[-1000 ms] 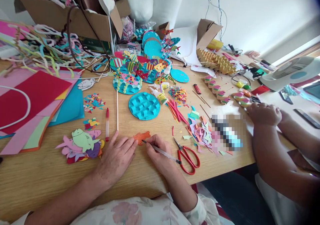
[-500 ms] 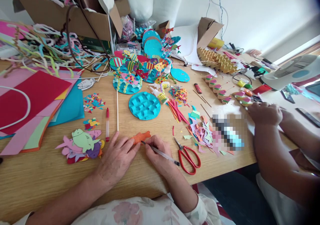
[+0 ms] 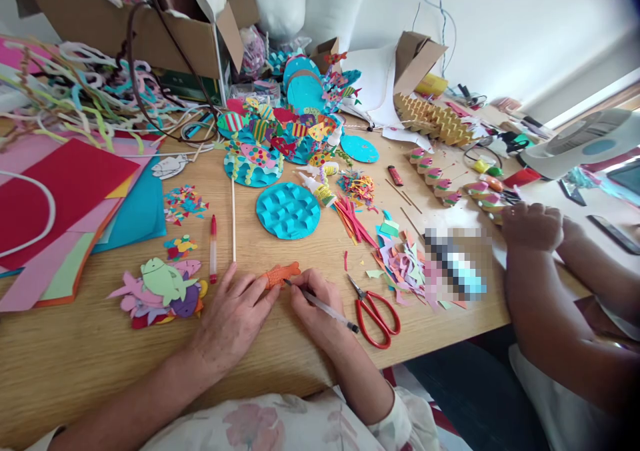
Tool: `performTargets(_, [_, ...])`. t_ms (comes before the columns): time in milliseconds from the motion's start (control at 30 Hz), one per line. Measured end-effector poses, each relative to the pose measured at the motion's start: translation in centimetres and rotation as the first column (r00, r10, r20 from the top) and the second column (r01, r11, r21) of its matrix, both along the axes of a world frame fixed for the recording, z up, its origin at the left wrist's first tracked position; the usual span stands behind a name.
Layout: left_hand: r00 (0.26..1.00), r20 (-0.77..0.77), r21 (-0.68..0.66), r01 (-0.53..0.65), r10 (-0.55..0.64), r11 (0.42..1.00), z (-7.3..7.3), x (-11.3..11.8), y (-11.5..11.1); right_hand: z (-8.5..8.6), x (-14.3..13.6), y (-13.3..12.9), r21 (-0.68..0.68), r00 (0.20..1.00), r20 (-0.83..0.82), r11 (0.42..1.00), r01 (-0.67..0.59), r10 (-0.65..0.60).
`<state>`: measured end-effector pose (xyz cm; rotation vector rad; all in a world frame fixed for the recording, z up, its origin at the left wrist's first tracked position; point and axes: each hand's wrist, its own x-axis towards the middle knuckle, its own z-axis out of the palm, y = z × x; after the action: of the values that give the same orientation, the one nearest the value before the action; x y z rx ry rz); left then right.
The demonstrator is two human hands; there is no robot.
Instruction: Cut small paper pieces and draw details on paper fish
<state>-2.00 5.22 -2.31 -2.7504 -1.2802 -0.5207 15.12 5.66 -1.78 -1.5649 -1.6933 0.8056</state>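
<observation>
Left hand [image 3: 233, 317] lies flat and unclenched on the desk [image 3: 75, 364], its fingertips pinning the near end of an orange paper fish [image 3: 281, 275]. Just to its right, the right hand [image 3: 313, 301] is closed around a thin pen [image 3: 327, 309], with the tip meeting the fish at its near edge and the barrel slanting back over the knuckles towards red-handled scissors [image 3: 376, 312], which lie open on the wood close beside that hand. Left of the left hand sits a stack of paper fish cutouts [image 3: 163, 287], a pale green one on top, and a red-capped tube [image 3: 213, 248] lies beside a thin wooden stick [image 3: 233, 221] running away from the fingers. Right of the scissors spreads a heap of paper offcuts [image 3: 403, 264]. Further on, directly beyond the fish, rests a round blue scalloped disc [image 3: 289, 209]; coloured sheets [image 3: 65, 197] of red, pink and blue are fanned out at the far left. Another person's hands [image 3: 533, 226] rest on the right edge of the desk, beside small folded pieces [image 3: 434, 174]. Behind the disc rises a cluster of blue discs covered with bright paper fish [image 3: 273, 137], then a cardboard box [image 3: 125, 27] with tangled paper strips [image 3: 75, 104] at the back left
</observation>
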Motion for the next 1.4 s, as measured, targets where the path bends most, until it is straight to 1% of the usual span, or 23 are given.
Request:
performTargets(267, [1.000,0.000,0.001,0.008,-0.008,1.000,0.0,0.0,0.0,-0.1,0.1,0.0,0.044,1.000,0.014,0.999,-0.005,0.005])
performTargets(467, [1.000,-0.027,-0.020,0.012,-0.012,1.000,0.1,0.0,0.0,0.5,0.3,-0.1,-0.027,0.997,-0.057,0.998,0.055,-0.056])
performTargets(567, [0.998,-0.069,-0.043,-0.006,0.003,0.999,0.5,0.2,0.1,0.4,0.3,-0.1,-0.005,0.997,-0.077,1.000,0.027,-0.027])
performTargets(733, [0.992,-0.118,-0.121,-0.047,0.032,0.992,1.3,0.6,0.2,0.0,0.0,-0.1,0.019,0.997,-0.073,1.000,-0.012,0.013])
performTargets(933, [0.998,-0.044,-0.053,-0.044,0.042,0.998,0.6,0.6,0.2,-0.2,-0.2,-0.1,0.050,1.000,-0.012,0.998,-0.028,0.029])
performTargets(1400, [0.999,-0.035,-0.061,-0.035,0.033,0.998,0.2,0.4,0.1,-0.3,-0.2,0.1,0.035,0.999,0.013,0.999,-0.039,0.039])
